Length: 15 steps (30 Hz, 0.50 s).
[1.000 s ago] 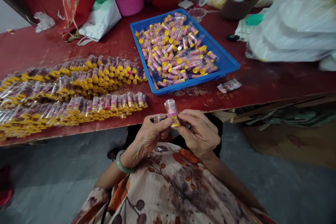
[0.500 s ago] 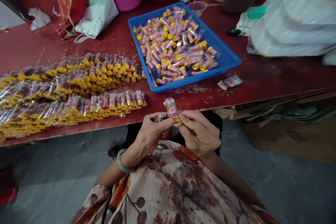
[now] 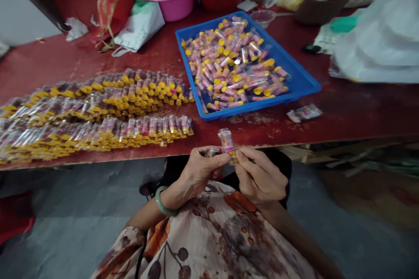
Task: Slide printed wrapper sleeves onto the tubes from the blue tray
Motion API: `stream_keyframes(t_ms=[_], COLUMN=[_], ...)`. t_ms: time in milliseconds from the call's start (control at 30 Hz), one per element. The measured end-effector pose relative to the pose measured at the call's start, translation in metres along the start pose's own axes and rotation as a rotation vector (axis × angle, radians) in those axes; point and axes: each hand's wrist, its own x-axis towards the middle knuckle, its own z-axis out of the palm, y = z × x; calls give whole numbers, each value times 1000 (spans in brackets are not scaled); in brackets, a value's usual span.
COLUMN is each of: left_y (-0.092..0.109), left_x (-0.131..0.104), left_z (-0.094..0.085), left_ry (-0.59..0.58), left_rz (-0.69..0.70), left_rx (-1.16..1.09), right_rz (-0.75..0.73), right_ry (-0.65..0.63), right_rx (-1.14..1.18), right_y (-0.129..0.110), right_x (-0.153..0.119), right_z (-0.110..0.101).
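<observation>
Between my hands, just off the table's front edge, a small clear tube [image 3: 227, 140] with a printed purple-and-yellow label stands tilted. My left hand [image 3: 204, 168], with a green bangle at the wrist, grips it near its lower end with thumb and fingers. Tucked in the same hand are printed film pieces [image 3: 210, 152], mostly covered by the fingers. My right hand [image 3: 262, 174] is closed, its thumb and fingertips pinching the tube's lower right side. The tube's bottom end is partly hidden by the fingers.
A blue tray [image 3: 301, 87] on the red table [image 3: 157, 63] holds many yellow-capped tubes. Stacked rows of labelled tubes [image 3: 137, 128] lie at left. A printed plastic packet [image 3: 304, 113] lies right of the tray. Bags and a pink basin [image 3: 176, 5] stand behind.
The whole scene has shifted rightward in the picture as the head turned. Both hands keep hold of the tube, with little change in their grip.
</observation>
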Motion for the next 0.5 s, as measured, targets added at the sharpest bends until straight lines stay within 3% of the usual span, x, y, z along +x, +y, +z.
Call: stream_keyframes(t_ms=[200, 333, 433, 500], left_y=[4, 13, 28, 46], left_x=[-1, -4, -12, -22], left_z=[-6, -17, -39, -64], left_ry=[62, 120, 221, 343], left_rz=[-11, 7, 65, 183], left_rx=[6, -14, 45, 164], right_rz=[-128, -150, -123, -114], right_ry=[-43, -119, -211, -238], right_rx=[-159, -92, -5, 0], right_y=[6, 3, 2, 4], right_x=[-7, 1, 9, 12], right_z=[10, 21, 23, 22])
